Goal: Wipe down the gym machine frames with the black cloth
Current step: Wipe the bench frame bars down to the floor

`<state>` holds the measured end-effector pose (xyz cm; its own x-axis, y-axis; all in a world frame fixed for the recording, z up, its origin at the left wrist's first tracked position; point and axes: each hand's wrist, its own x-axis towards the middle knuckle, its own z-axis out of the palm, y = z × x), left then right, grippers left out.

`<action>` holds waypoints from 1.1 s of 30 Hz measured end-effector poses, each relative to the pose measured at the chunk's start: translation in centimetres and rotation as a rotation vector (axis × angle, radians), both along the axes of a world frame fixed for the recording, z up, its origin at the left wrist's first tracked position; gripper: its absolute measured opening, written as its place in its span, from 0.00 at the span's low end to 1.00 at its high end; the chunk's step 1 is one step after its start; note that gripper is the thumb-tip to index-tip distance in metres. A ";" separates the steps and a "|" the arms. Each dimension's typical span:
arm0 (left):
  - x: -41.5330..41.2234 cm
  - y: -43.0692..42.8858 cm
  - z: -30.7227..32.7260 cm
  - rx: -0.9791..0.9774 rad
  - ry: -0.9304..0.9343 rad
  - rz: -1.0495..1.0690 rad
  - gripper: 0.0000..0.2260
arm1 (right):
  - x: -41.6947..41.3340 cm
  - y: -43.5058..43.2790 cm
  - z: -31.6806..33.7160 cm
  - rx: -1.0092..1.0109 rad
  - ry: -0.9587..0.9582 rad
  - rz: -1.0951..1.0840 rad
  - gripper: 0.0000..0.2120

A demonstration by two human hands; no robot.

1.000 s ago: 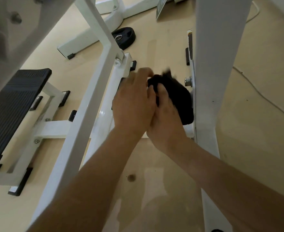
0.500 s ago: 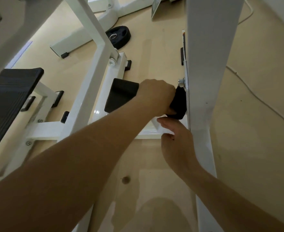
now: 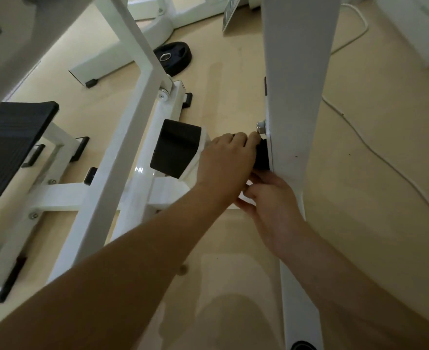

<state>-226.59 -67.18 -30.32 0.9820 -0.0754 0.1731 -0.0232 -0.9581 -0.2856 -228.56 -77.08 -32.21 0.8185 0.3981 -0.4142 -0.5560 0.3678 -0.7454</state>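
The black cloth (image 3: 262, 155) shows only as a dark wad pressed against the left face of the tall white upright post (image 3: 294, 102), just below a silver bolt (image 3: 261, 126). My left hand (image 3: 226, 160) is closed over the cloth and hides most of it. Just beneath, my right hand (image 3: 269, 200) rests with curled fingers against the white crossbar (image 3: 167, 192) at the post's base. Whether it touches the cloth is unclear.
A slanted white frame bar (image 3: 122, 137) runs down the left. Beside it sit a black ribbed footplate (image 3: 8, 142) and a black block pad (image 3: 175, 150). A black weight plate (image 3: 174, 56) lies on the tan floor farther back. A white cable (image 3: 375, 152) trails right of the post.
Both hands held the bunched cloth together a second ago. My left hand then took it and pressed it to the post, while my right hand dropped below onto the crossbar.
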 end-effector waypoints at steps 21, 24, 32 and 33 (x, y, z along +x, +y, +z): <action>-5.9 1.3 0.3 0.076 0.004 -0.076 0.20 | 0.5 2.2 -1.4 -0.064 0.051 0.002 0.13; -5.3 1.4 0.0 -0.058 0.007 -0.081 0.20 | 1.2 3.5 -2.1 -0.070 0.136 -0.089 0.13; -1.1 1.4 -5.6 -0.211 0.365 0.059 0.14 | 1.3 4.6 -5.5 -0.063 0.391 -0.117 0.17; -0.5 1.5 -6.0 -0.276 0.357 0.069 0.14 | 1.3 4.4 -5.5 -0.086 0.365 -0.106 0.17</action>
